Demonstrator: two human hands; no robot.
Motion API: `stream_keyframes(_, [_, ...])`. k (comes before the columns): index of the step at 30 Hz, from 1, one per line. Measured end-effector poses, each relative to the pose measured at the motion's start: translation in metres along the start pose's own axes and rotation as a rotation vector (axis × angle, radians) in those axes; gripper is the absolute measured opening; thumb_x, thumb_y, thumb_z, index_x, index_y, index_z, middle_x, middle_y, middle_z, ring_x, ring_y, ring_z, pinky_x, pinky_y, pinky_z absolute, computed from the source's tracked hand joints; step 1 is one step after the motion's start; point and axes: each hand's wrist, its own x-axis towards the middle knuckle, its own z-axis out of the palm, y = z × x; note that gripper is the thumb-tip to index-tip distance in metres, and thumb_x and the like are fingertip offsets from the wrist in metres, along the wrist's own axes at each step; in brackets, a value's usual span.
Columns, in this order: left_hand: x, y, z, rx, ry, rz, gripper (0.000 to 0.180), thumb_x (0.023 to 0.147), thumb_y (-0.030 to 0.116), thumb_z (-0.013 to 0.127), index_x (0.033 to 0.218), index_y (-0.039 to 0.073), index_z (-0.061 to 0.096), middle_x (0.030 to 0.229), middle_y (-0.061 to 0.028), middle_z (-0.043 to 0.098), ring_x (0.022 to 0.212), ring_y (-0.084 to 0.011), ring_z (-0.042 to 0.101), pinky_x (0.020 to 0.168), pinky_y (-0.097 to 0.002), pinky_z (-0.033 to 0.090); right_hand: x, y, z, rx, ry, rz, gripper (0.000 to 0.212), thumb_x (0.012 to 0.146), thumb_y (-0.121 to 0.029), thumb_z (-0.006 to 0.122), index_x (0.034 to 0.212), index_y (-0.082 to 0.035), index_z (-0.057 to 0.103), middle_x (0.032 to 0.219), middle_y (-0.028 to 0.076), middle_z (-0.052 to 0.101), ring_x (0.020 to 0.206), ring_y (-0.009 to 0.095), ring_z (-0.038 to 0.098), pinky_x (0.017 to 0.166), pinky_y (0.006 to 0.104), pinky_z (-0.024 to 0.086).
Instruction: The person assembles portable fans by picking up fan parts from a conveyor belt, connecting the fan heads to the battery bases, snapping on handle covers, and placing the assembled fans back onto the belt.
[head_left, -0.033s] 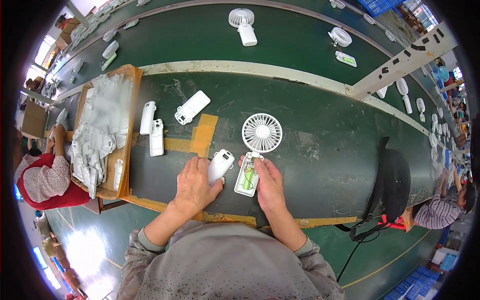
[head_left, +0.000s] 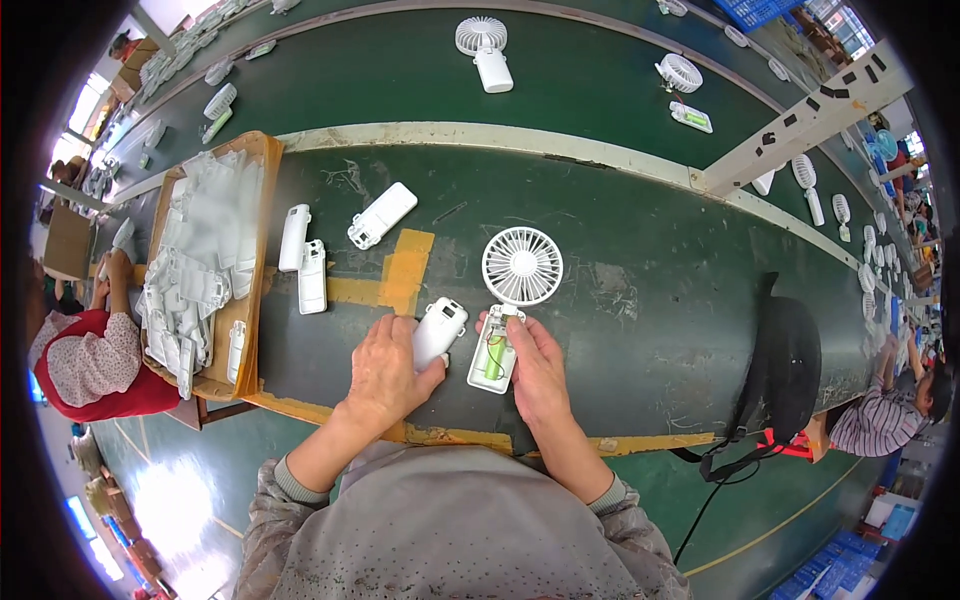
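Note:
My right hand (head_left: 541, 372) grips the open white handle of a small fan, thumb near its top. Inside that fan handle (head_left: 481, 378) lie a green battery (head_left: 495, 357) and thin wires. The round slatted fan head (head_left: 523, 265) rests on the bench just beyond it. In my left hand (head_left: 384, 372) is a white handle cover (head_left: 438, 332), smooth side up, held between thumb and fingers. The cover and the open handle are a short gap apart. Three more white covers lie farther left, one of them a tilted handle cover (head_left: 383, 215).
A cardboard box (head_left: 268, 200) of white plastic parts stands at the left. On the right lies a black bag (head_left: 790, 360) with straps. Beyond the pale rail (head_left: 480, 135), a green belt (head_left: 370, 80) carries several fans. Co-workers sit at both sides.

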Motion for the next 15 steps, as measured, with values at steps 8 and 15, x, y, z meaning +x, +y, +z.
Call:
stream_keyframes(8, [-0.003, 0.047, -0.022, -0.134, 0.103, 0.179, 0.06, 0.071, 0.023, 0.068, 0.117, -0.006, 0.045, 0.075, -0.0188, 0.062, 0.058, -0.0316, 0.062, 0.05, -0.0373, 0.05, -0.007, -0.011, 0.002, 0.173, -0.067, 0.105, 0.034, 0.092, -0.013, 0.043, 0.124, -0.001, 0.044, 0.115, 0.008, 0.055, 0.103, 0.015, 0.054, 0.089, 0.0304, 0.044])
stream_keyframes(15, [0.0, 0.053, -0.005, -0.04, 0.027, 0.184, 0.06, 0.073, 0.026, 0.066, 0.119, -0.008, 0.049, 0.069, -0.0166, 0.06, 0.051, -0.0288, 0.06, 0.045, -0.0375, 0.047, -0.01, -0.016, -0.002, 0.117, -0.193, 0.114, 0.048, 0.083, -0.005, 0.038, 0.131, -0.001, 0.039, 0.121, 0.008, 0.051, 0.11, 0.018, 0.05, 0.095, 0.0318, 0.039])
